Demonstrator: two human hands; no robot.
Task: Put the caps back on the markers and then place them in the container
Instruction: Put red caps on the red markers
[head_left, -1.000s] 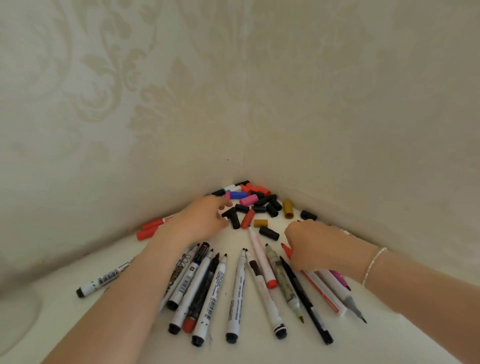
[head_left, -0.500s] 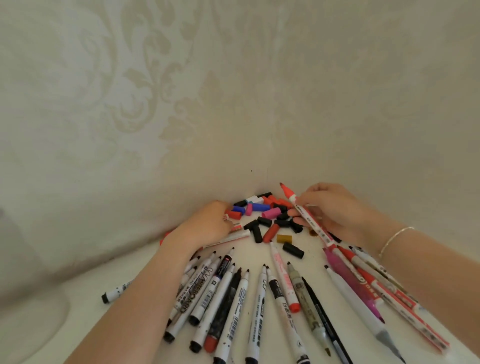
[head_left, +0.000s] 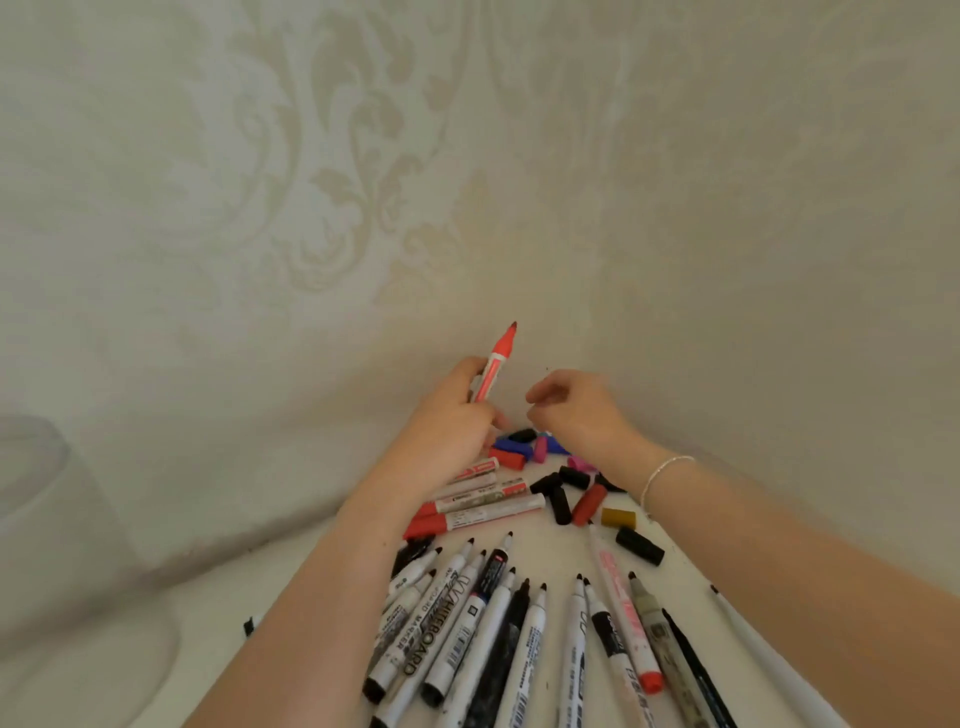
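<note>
Left hand (head_left: 452, 421): gripping uncapped red marker (head_left: 493, 364), tip up, frame centre
Right hand (head_left: 576, 410): fingers loosely curled, holding nothing, above loose caps (head_left: 566, 488)

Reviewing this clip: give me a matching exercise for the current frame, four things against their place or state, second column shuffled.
Column 1:
1. red marker
2. right hand
3. mustard cap
4. left hand

Column 2:
A. lying on the table beside a red cap
B. grips a marker
C. uncapped, tip pointing up
D. fingers curled above the loose caps, holding nothing visible

Pairs: 1-C, 2-D, 3-A, 4-B
</note>
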